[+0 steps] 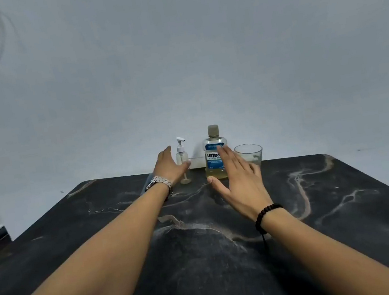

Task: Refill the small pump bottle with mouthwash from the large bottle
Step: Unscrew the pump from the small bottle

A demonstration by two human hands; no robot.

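A small clear pump bottle with a white pump head stands upright at the far edge of the dark marble table. It looks nearly empty. To its right stands the large mouthwash bottle, capped, with a blue label and a little yellowish liquid at the bottom. My left hand is open, its thumb just in front of the pump bottle's lower part, fingers to its left. My right hand is open with fingers spread, in front of the large bottle's right side, holding nothing.
An empty clear drinking glass stands right of the large bottle, partly behind my right fingers. A pale wall rises directly behind the table's far edge. I wear a metal watch on the left wrist and a bead bracelet on the right.
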